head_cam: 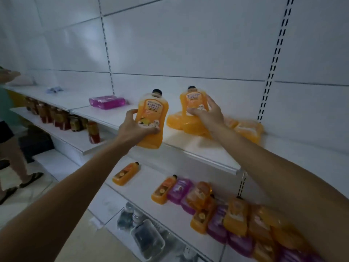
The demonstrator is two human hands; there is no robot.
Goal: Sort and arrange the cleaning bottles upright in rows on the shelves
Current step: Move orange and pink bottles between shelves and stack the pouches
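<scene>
Fingers [151, 130] of the left hand [137, 127] grip a black-capped orange bottle [153, 112], upright at the shelf [188, 148] edge. The right hand [206, 114] grips a second orange bottle [194, 99] above toppled orange bottles [179, 121]. Farther left lies a pink bottle [107, 102].

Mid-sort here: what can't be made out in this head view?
Head view only:
Label text on the left bottle, gripped by the left hand: too small, blurred.
Base of the right bottle: hidden by the right hand and lying bottles; standing or lifted, cannot tell.
The lower pile: partly covered by the right arm, cut off by the bottom edge.
</scene>
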